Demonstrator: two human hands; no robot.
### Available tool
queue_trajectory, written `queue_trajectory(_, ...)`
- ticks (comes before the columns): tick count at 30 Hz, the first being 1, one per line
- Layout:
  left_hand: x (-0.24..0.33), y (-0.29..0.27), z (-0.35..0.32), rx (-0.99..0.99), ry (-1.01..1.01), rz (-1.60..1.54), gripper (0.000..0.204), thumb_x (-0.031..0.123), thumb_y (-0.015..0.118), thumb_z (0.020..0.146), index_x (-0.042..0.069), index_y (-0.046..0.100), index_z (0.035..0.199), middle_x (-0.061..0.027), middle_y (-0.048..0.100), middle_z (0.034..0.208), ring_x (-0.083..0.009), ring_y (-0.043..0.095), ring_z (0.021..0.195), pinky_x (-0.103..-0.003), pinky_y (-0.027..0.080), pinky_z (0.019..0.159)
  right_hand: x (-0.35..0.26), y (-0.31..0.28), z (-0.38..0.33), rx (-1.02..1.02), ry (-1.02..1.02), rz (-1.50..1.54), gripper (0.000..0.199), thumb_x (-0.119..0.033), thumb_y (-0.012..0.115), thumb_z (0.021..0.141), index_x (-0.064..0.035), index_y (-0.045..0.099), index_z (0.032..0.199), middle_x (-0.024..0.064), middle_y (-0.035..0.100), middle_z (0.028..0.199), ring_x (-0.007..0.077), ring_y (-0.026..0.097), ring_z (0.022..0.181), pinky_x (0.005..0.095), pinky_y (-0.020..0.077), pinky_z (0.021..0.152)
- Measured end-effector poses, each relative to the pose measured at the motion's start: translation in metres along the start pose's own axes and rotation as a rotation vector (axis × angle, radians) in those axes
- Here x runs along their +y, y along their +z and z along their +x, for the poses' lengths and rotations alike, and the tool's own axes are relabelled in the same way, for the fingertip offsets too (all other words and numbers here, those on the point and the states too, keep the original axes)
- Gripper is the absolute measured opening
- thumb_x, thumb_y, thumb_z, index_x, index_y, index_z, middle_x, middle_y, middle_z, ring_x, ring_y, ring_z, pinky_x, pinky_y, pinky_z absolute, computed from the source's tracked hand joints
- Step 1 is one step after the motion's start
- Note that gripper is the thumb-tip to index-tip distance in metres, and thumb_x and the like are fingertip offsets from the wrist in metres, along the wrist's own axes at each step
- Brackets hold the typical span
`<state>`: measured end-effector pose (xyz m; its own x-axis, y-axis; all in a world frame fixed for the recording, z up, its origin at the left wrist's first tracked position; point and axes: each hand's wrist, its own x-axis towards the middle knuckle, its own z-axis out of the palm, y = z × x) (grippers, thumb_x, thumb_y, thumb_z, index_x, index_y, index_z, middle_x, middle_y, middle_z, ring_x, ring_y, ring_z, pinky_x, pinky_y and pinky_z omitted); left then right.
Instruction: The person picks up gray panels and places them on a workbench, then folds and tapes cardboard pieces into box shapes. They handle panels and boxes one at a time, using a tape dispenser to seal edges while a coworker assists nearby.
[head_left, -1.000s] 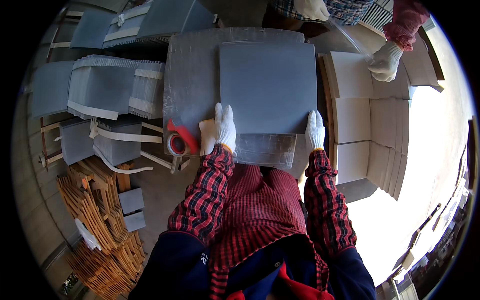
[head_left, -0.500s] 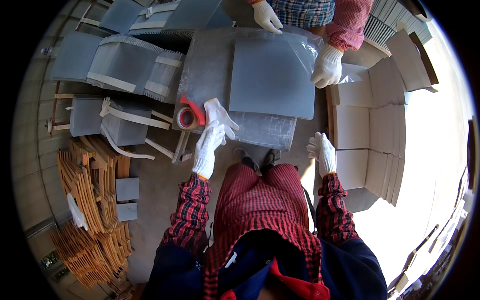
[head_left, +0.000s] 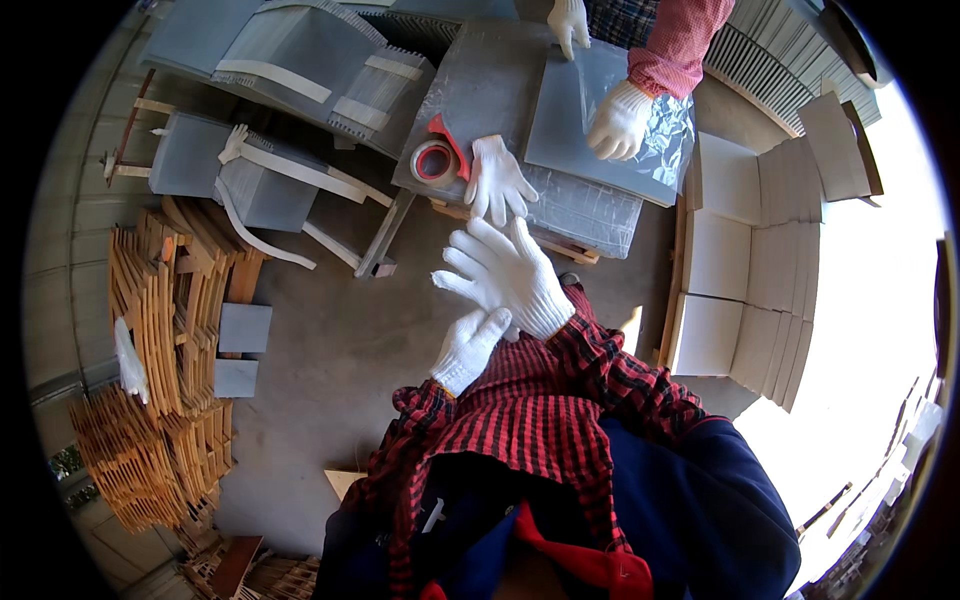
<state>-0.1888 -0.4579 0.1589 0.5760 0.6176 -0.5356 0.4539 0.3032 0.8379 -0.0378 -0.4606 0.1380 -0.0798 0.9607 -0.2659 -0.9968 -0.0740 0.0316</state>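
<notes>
Both my hands wear white knit gloves and meet in front of my lap, near the worktop's front edge. My right hand [head_left: 512, 282] is open, fingers spread, and holds nothing. Beside and partly under it is my left hand [head_left: 468, 350]; its thumb shows against the right hand's edge, while its other fingers are mostly hidden. Just beyond my fingertips a loose white glove [head_left: 496, 178] lies on the film-wrapped stack [head_left: 590, 222], hanging slightly over the edge. Left of that glove sits a red tape dispenser [head_left: 440, 155] with a roll of tape.
Across the stack, a co-worker's gloved hands [head_left: 620, 122] handle clear film over a grey sheet [head_left: 560, 125]. Banded grey panels [head_left: 290, 60] stand at the far left, above wooden frames [head_left: 150, 320]. White cartons [head_left: 722, 240] are piled at the right.
My left hand has come away from the loose glove. My right hand has moved left, and the two hands now meet. The view has shifted; the co-worker's hand has moved the film.
</notes>
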Motion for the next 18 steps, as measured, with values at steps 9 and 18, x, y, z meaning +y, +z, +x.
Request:
queue_trajectory(9, -0.046, -0.097, -0.097, -0.044, 0.004, 0.007, 0.040, 0.030, 0.050, 0.107, -0.001, 0.065, 0.088, -0.0041, 0.063, 0.075, -0.0099, 0.055, 0.070, -0.028, 0.047, 0.070, 0.140, 0.010, 0.038, 0.024, 0.243, -0.293, 0.095, -0.071, 0.044, 0.097, -0.0169, 0.003, 0.164, 0.0111, -0.006, 0.170, 0.0397, 0.000, 0.155, 0.0717, 0.0274, 0.112)
queue_trajectory(18, -0.082, -0.180, -0.120, 0.002, -0.032, 0.034, 0.034, 0.033, 0.056, 0.104, 0.002, 0.068, 0.101, -0.0082, 0.070, 0.088, -0.0142, 0.062, 0.084, -0.032, 0.049, 0.082, 0.198, 0.008, 0.094, 0.378, 0.227, -0.698, 0.048, -0.048, 0.055, 0.103, -0.0045, 0.060, 0.122, -0.0015, 0.055, 0.070, 0.0076, 0.036, 0.044, 0.0221, 0.0246, 0.039)
